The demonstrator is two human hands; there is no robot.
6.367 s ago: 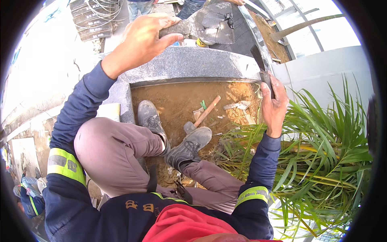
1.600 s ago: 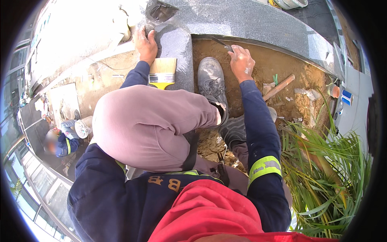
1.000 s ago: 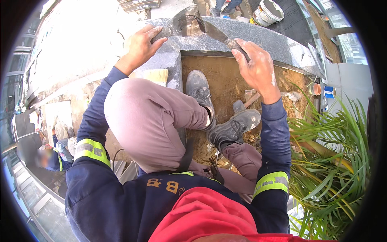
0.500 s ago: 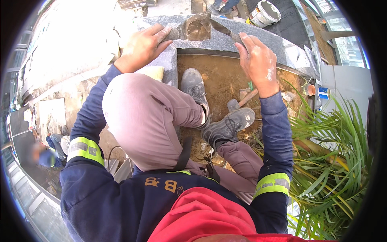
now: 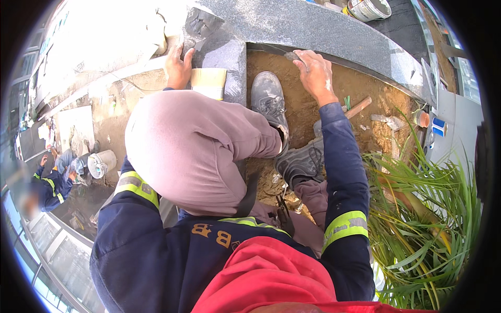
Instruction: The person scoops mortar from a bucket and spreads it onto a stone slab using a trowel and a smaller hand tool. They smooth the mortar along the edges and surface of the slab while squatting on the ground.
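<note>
Moved since half a second ago: left hand (image 5: 179, 68) and trowel (image 5: 193, 34), farther left, now at the ledge (image 5: 229, 57) corner; right hand (image 5: 315, 75) and tool (image 5: 290, 55), from beside the trowel to over the soil (image 5: 308, 99), just under the ledge's inner edge. Meaning for the work: the two tools stand well apart, and the grey mortar (image 5: 206, 23) sits with the trowel alone. Left grip: thumb and fingers clamped on the trowel's near end, handle mostly hidden; whether the pan rests on stone, cannot tell. Right grip: fingers wrapped round the tool, dull grey end showing, blade indistinct. Adjacent: brush (image 5: 209, 83), pale bristles, flat on the ledge near the left hand; hammer (image 5: 358, 107), wooden handle, on soil, part-hidden by the right sleeve (image 5: 342, 146). Markings: tan lettering on the dark blue jacket (image 5: 156, 250), partly legible, not transcribed; can (image 5: 439, 127), blue and white, print too small to read; bucket (image 5: 368, 8), white, yellow patch, nothing legible.
</note>
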